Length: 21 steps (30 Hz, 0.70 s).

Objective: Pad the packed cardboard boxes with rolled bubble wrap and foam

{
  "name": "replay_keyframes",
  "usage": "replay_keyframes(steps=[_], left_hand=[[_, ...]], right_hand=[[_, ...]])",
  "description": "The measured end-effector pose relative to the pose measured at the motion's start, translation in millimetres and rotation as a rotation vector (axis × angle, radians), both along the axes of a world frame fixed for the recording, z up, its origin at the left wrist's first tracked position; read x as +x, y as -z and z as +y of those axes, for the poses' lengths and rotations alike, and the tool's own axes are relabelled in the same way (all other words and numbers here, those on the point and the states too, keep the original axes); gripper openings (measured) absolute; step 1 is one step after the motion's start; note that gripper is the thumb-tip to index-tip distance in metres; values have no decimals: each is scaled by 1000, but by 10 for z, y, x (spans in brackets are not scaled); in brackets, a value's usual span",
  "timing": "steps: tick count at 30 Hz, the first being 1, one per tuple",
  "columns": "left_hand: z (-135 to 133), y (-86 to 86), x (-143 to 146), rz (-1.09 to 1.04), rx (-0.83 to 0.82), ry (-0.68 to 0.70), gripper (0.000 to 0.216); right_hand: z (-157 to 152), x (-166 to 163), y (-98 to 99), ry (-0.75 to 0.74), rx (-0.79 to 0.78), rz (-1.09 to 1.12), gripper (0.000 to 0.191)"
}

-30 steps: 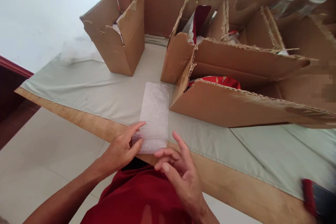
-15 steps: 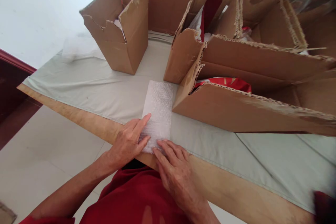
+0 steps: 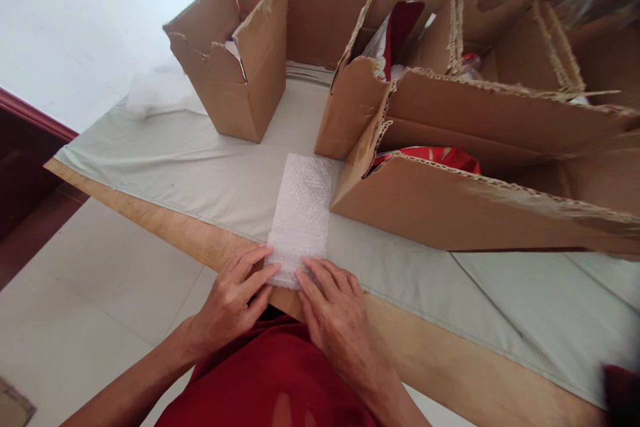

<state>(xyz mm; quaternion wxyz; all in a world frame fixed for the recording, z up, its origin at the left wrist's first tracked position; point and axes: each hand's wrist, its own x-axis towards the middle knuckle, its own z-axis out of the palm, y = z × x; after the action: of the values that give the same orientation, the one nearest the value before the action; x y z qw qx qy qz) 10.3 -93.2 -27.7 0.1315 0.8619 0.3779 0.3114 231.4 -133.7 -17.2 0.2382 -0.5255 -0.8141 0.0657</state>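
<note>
A strip of clear bubble wrap (image 3: 305,197) lies flat on the cloth, its near end folded over into a thicker layer by the table's front edge. My left hand (image 3: 233,297) holds the left corner of this fold, fingertips on top and thumb at the near edge. On the right corner, my right hand (image 3: 335,310) presses its bent fingers down, its thumb low by the edge and partly hidden. Both hands are closed on the folded end. Whether anything lies inside the fold cannot be seen.
A tall cardboard box (image 3: 250,93) stands behind to the left. At the right sits a divided cardboard box (image 3: 440,213) with a red packet (image 3: 445,159) inside. More plastic wrap (image 3: 160,90) lies at the far left. A pale green cloth (image 3: 215,177) covers the wooden table (image 3: 175,227).
My left hand has drawn back toward the near edge, from the middle of the strip to its folded corner. A fold line now shows across the wrap. The right hand has barely moved.
</note>
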Motion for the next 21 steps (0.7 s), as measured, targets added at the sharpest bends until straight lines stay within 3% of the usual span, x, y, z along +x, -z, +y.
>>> replay_keyframes(steps=[3,7,11,15,21], left_hand=[[41,-32,24,-75,-5,-8,34],[49,-153,15,-179,-131,7,29],[82,-232,45,-177,-200,-105,22],[151,-232,124,-130,-185,-189,18],[115,-186,153,-88,-136,-239,25]], right_hand=[[26,-11,-44,-22,44,60,32],[53,-52,-105,0,10,203,25],[65,-27,-110,83,3,345,23],[-5,62,-125,118,121,266,28],[35,57,-57,-66,37,44,31]])
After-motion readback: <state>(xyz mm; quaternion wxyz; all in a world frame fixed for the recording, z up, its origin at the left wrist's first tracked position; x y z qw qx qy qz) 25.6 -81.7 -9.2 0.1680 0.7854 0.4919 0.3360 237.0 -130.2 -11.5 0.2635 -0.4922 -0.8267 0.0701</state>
